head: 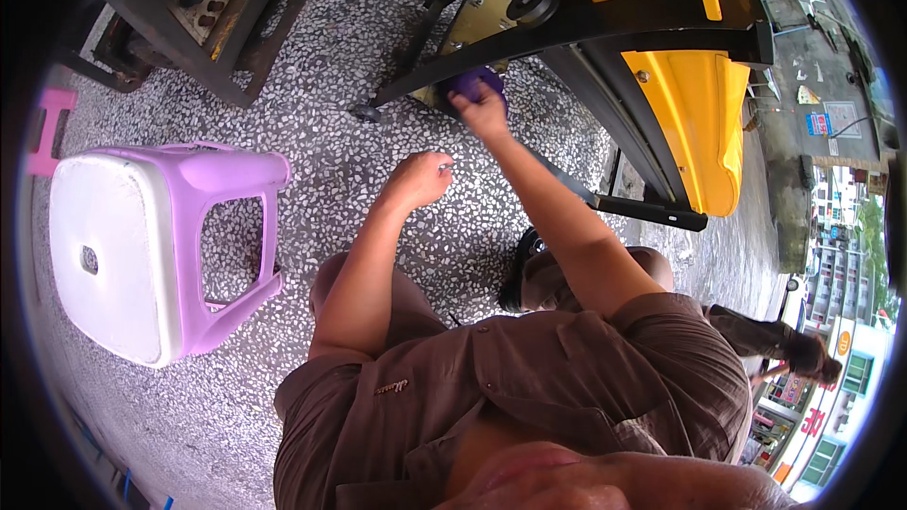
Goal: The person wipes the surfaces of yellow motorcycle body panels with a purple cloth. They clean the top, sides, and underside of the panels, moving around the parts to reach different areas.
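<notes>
My right hand [484, 110] has its fingers curled on a round purple thing [482, 79] at the lower side of a black metal frame [489, 42]. Motion blur and the frame hide whether this is a disc or a cloth. That frame belongs to a machine with yellow covers [669, 113] and a dark round wheel [531, 3]. My left hand [419, 177] is held over the speckled floor [333, 177], a short way from the right one. Its fingers are bent, and a small bright spot shows at the fingertips; I cannot tell if it is an object or the floor.
A lilac plastic stool with a white seat [110, 255] stands to my left. Beyond it is a dark, worn machine on a metal frame [205, 21]. A pink stool [53, 131] shows at the far left. A person's dark-clothed leg [751, 333] appears at right, towards the street.
</notes>
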Tool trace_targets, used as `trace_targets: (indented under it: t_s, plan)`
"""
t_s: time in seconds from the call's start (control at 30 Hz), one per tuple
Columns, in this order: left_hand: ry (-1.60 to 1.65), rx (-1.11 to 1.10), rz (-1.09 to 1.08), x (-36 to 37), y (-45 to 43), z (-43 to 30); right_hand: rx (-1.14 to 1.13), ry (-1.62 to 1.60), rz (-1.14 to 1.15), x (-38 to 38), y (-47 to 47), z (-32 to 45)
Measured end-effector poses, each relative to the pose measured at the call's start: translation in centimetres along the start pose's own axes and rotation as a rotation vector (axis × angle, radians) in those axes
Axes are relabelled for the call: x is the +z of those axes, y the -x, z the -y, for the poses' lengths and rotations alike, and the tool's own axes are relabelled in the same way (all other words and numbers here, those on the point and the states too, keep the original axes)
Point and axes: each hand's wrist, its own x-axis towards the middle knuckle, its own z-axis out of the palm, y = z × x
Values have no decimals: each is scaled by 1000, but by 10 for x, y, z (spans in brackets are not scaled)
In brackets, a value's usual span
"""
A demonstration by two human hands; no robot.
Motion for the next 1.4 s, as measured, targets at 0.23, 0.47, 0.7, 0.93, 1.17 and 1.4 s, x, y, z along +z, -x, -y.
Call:
trace_targets:
  t_s: [0.23, 0.47, 0.7, 0.93, 1.17, 1.4]
  plan:
    - [-6, -30, -1, -3, 6, 2, -94, 140, 254, -24, 37, 10]
    - [-14, -74, 10, 0, 3, 10, 195, -531, 51, -86, 66, 24]
    - [-7, 21, -4, 6, 0, 7, -382, 532, 336, 12, 35, 41]
    - [-6, -22, -1, 0, 8, 10, -391, 964, 412, 11, 56, 45]
    - [25, -30, -28, -6, 14, 0, -464, 679, 383, -1, 37, 39]
    - [5, 14, -41, -1, 12, 4, -476, 1007, 507, 12, 43, 44]
